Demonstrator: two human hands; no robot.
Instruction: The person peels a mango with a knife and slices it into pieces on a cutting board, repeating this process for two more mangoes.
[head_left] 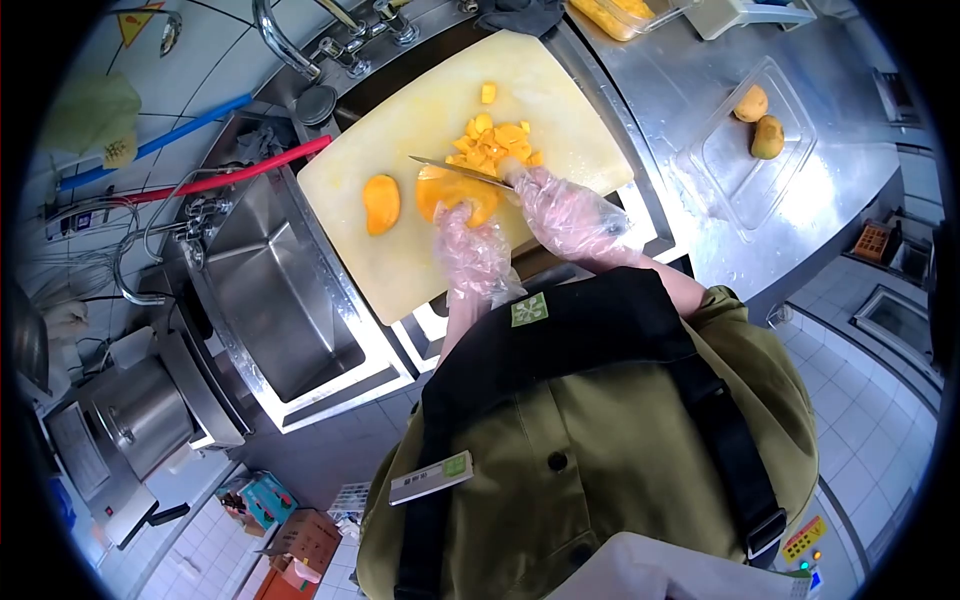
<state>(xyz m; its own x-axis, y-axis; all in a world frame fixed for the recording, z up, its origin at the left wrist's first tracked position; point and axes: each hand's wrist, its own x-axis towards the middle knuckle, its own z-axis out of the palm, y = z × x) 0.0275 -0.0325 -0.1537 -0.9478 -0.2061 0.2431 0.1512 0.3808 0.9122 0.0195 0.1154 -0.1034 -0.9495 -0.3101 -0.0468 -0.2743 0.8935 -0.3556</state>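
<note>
From my head, one wide view is facing forward and down over my olive shirt (pixel 625 420), catching my left hand (pixel 470 250) and right hand (pixel 572 214) close below.

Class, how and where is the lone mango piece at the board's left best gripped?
Probably across the middle of the mango piece, by its long edges, with the left hand coming from above: the piece is longer than wide, bare cutting board surrounds it, and the right hand holds the knife.
</note>
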